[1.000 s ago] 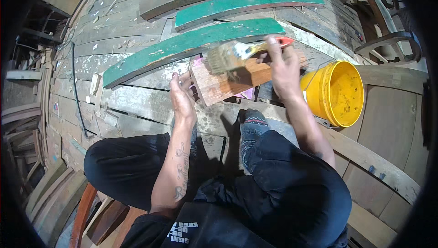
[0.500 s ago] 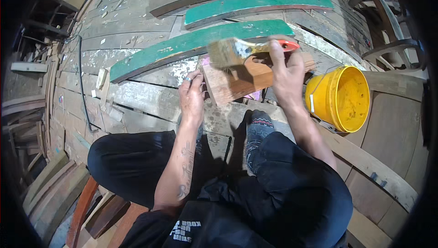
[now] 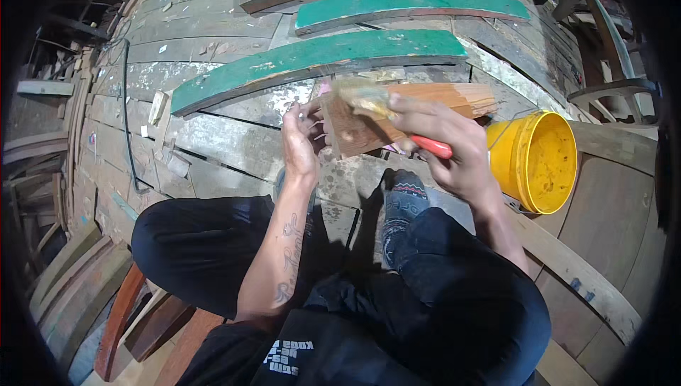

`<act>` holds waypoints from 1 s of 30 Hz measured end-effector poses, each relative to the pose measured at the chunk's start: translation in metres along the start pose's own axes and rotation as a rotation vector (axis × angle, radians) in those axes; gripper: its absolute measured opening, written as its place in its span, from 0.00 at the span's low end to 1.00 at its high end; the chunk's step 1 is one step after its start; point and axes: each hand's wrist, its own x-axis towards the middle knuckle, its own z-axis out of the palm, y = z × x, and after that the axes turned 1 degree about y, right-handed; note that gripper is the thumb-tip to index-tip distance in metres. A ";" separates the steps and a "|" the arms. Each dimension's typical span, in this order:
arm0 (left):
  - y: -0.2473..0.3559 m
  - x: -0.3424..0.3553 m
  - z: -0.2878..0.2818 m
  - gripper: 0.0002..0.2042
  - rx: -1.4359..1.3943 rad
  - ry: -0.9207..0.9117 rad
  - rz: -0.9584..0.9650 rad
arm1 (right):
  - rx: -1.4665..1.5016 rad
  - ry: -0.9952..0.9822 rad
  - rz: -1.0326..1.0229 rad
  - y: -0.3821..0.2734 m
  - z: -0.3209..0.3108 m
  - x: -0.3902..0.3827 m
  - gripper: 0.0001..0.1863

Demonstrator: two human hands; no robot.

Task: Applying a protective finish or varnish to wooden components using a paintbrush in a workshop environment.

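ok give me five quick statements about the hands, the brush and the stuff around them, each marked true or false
1. The right hand holds a brush with red on its handle. True.
2. The bristles are over the right end of the wooden board. False: they are over its left end.
3. Two curved green planks, one nearer and one farther, lie beyond the board. True.
4. The left hand is inside the yellow bucket. False: it is by the board's left end.
5. The bucket is to the right of the board. True.
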 end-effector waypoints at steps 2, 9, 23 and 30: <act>0.002 -0.002 0.006 0.32 0.041 0.018 0.000 | -0.120 -0.019 -0.098 0.007 0.006 0.007 0.16; -0.006 0.005 -0.009 0.35 0.031 -0.025 -0.044 | 0.019 -0.362 -0.085 -0.014 -0.006 -0.007 0.13; -0.010 0.007 -0.009 0.35 0.130 0.106 0.060 | 0.476 0.028 0.422 0.028 -0.001 -0.002 0.10; -0.002 -0.001 -0.002 0.32 0.097 0.055 -0.018 | 0.766 0.369 0.659 0.048 0.015 -0.005 0.14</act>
